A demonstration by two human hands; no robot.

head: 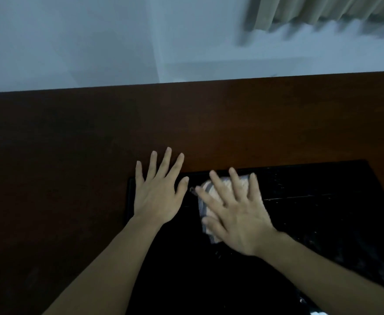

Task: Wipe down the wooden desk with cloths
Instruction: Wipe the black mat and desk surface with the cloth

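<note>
Right hand: the right hand (236, 221) lies flat with fingers spread, pressing the cloth (211, 196) on the black mat (323, 212).
Left hand: the left hand (157, 194) is flat and holds nothing, on the mat's left edge.
Desk: the wooden desk (72, 144) beyond looks unwiped, so most seems left.
Containers: none seen.

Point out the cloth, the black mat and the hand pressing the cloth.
cloth (241, 183): head view, pale top part between the fingers.
black mat (323, 201): head view, bare right area.
right hand (238, 221): head view, back of hand.
</note>
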